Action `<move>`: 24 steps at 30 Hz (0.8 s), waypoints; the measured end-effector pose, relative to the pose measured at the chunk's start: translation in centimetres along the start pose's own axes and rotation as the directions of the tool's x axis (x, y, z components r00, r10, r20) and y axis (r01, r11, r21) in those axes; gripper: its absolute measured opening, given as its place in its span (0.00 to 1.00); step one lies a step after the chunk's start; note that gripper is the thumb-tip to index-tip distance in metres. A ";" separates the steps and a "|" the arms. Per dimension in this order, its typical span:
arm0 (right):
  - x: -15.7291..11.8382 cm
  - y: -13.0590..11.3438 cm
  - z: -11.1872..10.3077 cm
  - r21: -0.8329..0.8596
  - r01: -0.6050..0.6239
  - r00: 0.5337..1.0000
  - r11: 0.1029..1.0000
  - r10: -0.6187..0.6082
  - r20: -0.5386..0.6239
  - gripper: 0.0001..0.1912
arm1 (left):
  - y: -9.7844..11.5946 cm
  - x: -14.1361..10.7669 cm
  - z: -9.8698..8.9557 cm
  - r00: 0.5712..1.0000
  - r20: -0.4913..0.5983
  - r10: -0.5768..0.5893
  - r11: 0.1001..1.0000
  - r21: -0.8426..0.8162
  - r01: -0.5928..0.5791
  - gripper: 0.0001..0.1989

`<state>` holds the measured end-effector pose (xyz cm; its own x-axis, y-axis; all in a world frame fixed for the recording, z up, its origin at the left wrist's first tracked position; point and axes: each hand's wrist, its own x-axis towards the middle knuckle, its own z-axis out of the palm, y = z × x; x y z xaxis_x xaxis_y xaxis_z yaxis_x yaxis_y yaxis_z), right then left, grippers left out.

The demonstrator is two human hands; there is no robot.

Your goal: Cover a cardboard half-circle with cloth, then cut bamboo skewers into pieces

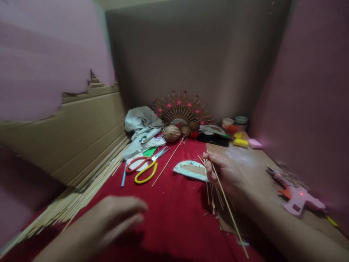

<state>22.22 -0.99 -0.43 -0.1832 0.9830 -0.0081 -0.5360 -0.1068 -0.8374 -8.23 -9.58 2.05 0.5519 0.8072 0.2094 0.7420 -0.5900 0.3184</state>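
My right hand [222, 173] pinches a thin bamboo stick [228, 203], which slants down toward the lower right. Several shorter sticks [212, 198] show beneath and beside that hand; whether it holds them too, I cannot tell. Just left of its fingers lies a half-round cardboard piece with a pale blue-white rim [188, 169]. My left hand [120, 220], slightly blurred, hovers over the red cloth [163, 222] with nothing in it, thumb and fingers apart. Scissors [148, 165] with red and yellow handles rest beyond it, and a single long stick [168, 162] lies to their right.
Long sticks [79, 200] are stacked along the cardboard wall [71, 134] at left. A pink glue gun [297, 198] with a lit red light lies at right on a cardboard sheet [261, 182]. Twine balls [171, 134], crumpled cloth [143, 122] and a decorated stick fan [180, 109] stand behind.
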 end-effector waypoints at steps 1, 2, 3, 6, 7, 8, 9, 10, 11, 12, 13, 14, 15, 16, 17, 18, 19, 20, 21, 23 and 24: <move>0.1 0.0 -0.1 -0.001 0.006 1.000 1.000 -0.006 -0.013 0.10 | 0.0 2.3 -0.2 0.998 0.055 -0.040 0.999 -0.023 0.041 0.12; 0.2 0.0 -0.2 0.003 0.009 1.000 1.000 -0.008 -0.024 0.11 | 0.0 4.8 -0.4 0.993 0.083 -0.086 0.996 0.003 0.086 0.13; 0.3 0.0 -0.3 0.009 0.013 0.999 1.000 -0.012 -0.031 0.11 | -0.1 7.4 -0.4 0.983 0.110 -0.150 0.987 0.071 0.143 0.13; 0.6 -0.2 -0.7 0.048 0.042 0.999 0.998 -0.041 -0.017 0.12 | -1.0 14.3 0.8 0.939 0.132 -0.318 0.933 0.217 0.286 0.11; 0.7 -0.4 -0.8 0.059 0.054 0.999 0.997 -0.054 -0.004 0.13 | -1.4 15.9 1.5 0.927 0.147 -0.346 0.922 0.237 0.307 0.10; 0.7 -0.5 -0.8 0.066 0.064 0.998 0.996 -0.065 0.007 0.13 | -1.8 17.1 2.3 0.913 0.162 -0.375 0.910 0.254 0.329 0.10; 0.7 -0.8 -0.8 0.067 0.070 0.997 0.995 -0.071 0.013 0.14 | -2.2 17.9 3.1 0.901 0.175 -0.398 0.900 0.265 0.346 0.10; 0.7 -1.0 -0.8 0.061 0.071 0.997 0.996 -0.072 0.016 0.15 | -2.5 18.4 3.8 0.889 0.190 -0.416 0.893 0.273 0.359 0.12; 0.6 -1.3 -0.7 0.050 0.071 0.997 0.996 -0.072 0.015 0.16 | -2.8 18.5 4.4 0.881 0.203 -0.426 0.889 0.277 0.366 0.15; 0.5 -1.5 -0.5 0.035 0.076 0.997 0.997 -0.076 0.011 0.17 | -3.0 18.3 4.8 0.877 0.215 -0.429 0.888 0.276 0.367 0.16; 0.4 -1.7 -0.4 0.016 0.084 0.996 0.996 -0.084 0.006 0.17 | -3.2 18.0 4.9 0.877 0.224 -0.425 0.891 0.273 0.362 0.16; 0.4 -1.9 -0.3 -0.004 0.094 0.996 0.996 -0.094 0.000 0.18 | -3.3 17.6 4.8 0.881 0.229 -0.414 0.897 0.266 0.352 0.13; 0.3 -2.1 -0.1 -0.026 0.104 0.995 0.994 -0.104 -0.007 0.17 | -3.3 17.1 4.4 0.889 0.230 -0.397 0.906 0.255 0.339 0.09; 0.3 -2.2 0.0 -0.045 0.119 0.993 0.992 -0.120 -0.015 0.16 | -3.3 16.6 3.8 0.899 0.227 -0.376 0.916 0.238 0.323 0.05; 0.2 -2.3 0.1 -0.062 0.141 0.989 0.988 -0.143 -0.025 0.15 | -3.1 16.1 3.2 0.911 0.217 -0.351 0.927 0.215 0.306 0.03; 0.1 -2.5 0.2 -0.081 0.168 0.985 0.983 -0.170 -0.030 0.13 | -2.9 15.6 2.5 0.924 0.199 -0.326 0.939 0.185 0.291 0.04; 0.0 -2.7 0.2 -0.102 0.200 0.979 0.975 -0.203 -0.026 0.12 | -2.5 15.2 1.8 0.937 0.172 -0.304 0.948 0.150 0.280 0.05; -0.2 -2.9 0.4 -0.128 0.237 0.970 0.963 -0.241 -0.014 0.10 | -2.0 14.9 1.2 0.948 0.135 -0.287 0.955 0.119 0.272 0.04; -0.4 -3.1 0.5 -0.160 0.283 0.958 0.946 -0.286 0.005 0.09 | -1.4 14.6 0.8 0.959 0.093 -0.267 0.963 0.063 0.262 0.04; -0.9 -3.5 0.9 -0.237 0.389 0.920 0.890 -0.387 0.057 0.07 | 0.1 14.1 0.6 0.982 0.022 -0.190 0.964 -0.188 0.190 0.03; -1.1 -3.6 1.1 -0.277 0.442 0.895 0.853 -0.437 0.083 0.06 | 0.9 13.9 0.8 0.991 -0.009 -0.135 0.922 -0.367 0.122 0.03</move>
<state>23.42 -1.88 3.20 0.0019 0.9146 0.4044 -0.3097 0.3851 -0.8694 0.42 1.10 4.51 0.4436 0.8793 0.1732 0.6122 -0.4384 0.6581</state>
